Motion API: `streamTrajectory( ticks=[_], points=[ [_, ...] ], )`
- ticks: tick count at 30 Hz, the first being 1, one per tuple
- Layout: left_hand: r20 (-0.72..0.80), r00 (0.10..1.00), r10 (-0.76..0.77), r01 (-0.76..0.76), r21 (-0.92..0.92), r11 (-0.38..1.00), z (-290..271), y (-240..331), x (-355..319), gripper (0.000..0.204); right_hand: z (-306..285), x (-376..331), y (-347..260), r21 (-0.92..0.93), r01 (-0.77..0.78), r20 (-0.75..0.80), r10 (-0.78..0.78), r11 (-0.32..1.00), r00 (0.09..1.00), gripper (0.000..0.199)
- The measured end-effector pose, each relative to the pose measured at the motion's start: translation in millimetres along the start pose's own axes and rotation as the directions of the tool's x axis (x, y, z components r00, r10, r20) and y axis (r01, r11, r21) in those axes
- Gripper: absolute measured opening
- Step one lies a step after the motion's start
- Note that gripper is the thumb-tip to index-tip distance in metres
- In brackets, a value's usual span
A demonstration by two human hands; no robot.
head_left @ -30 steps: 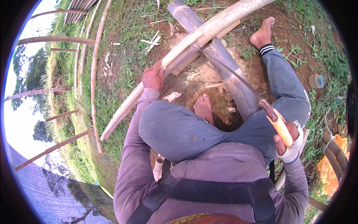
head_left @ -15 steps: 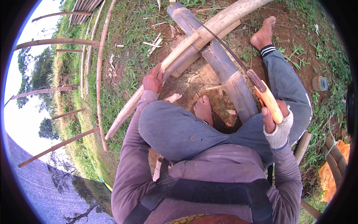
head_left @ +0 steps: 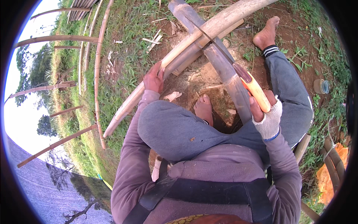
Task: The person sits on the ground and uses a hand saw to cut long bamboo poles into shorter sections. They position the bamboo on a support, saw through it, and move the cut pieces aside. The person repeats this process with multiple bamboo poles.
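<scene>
1. The left hand [head_left: 153,78], bare, is wrapped around a long pale pole [head_left: 175,56], gripping it to the left of the bent knee.
2. The right hand [head_left: 269,108] is closed around the orange handle of a saw [head_left: 257,93]; a white glove [head_left: 271,121] covers its palm and wrist, while the thumb is bare.
3. The saw's dark, narrow blade slants up and left from the handle and crosses the pole; whether its teeth sit in a cut is too small to tell.
4. The pole runs from the lower left to the upper right, lying across a thick grey bamboo log [head_left: 231,76] so that the 2 form an X.
5. A shorter tan piece [head_left: 185,66] lies beneath the pole, at an angle close to the pole's own.
6. The person sits with 2 bare feet showing: 1 foot [head_left: 203,108] is tucked near the log, and the other foot [head_left: 266,33] is stretched out on the log's right side.
7. Pale wood chips [head_left: 152,43] are scattered on the grass left of the pole.
8. A small cup [head_left: 321,86] is on the ground at the right, with a crumpled orange sheet [head_left: 328,177] nearer the body.
</scene>
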State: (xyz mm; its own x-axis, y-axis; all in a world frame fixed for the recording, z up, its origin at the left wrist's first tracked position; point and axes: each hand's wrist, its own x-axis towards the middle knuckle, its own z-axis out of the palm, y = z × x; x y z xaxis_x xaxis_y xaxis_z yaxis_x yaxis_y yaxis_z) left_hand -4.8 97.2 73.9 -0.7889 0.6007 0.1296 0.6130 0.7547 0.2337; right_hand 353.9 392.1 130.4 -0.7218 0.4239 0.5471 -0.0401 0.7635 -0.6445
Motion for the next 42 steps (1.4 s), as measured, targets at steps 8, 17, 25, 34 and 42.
streamTrajectory(
  ticks=[8, 17, 25, 34, 42],
  points=[
    [-0.025, 1.000, 0.009, -0.010, -0.013, 1.000, 1.1, -1.5, -1.4, 0.038, 0.6, -13.7, 3.7, 0.010, -0.158, 0.056, 0.157, 0.987, 0.986, 0.016],
    [0.010, 1.000, -0.002, 0.002, 0.006, 1.000, -2.1, -1.3, 1.6, 0.039, 17.4, 6.0, 1.4, -0.042, -0.013, 0.007, 0.014, 0.999, 1.000, 0.008],
    [0.018, 0.998, 0.059, -0.060, 0.065, 0.996, -6.3, -1.8, -2.8, 0.046, 56.1, 27.5, 12.3, 0.081, -0.261, -0.001, 0.262, 0.962, 0.965, 0.020],
    [0.285, 0.954, 0.090, -0.071, -0.074, 0.995, -18.2, -83.4, -169.9, 0.062, 66.2, 35.3, 5.5, 0.109, -0.302, 0.014, 0.302, 0.947, 0.953, 0.024],
    [-0.012, 0.987, 0.163, -0.159, 0.148, 0.976, 8.9, -67.2, -140.2, 0.076, 75.6, 23.8, -0.2, 0.300, -0.391, 0.037, 0.399, 0.870, 0.916, 0.044]
  ],
)
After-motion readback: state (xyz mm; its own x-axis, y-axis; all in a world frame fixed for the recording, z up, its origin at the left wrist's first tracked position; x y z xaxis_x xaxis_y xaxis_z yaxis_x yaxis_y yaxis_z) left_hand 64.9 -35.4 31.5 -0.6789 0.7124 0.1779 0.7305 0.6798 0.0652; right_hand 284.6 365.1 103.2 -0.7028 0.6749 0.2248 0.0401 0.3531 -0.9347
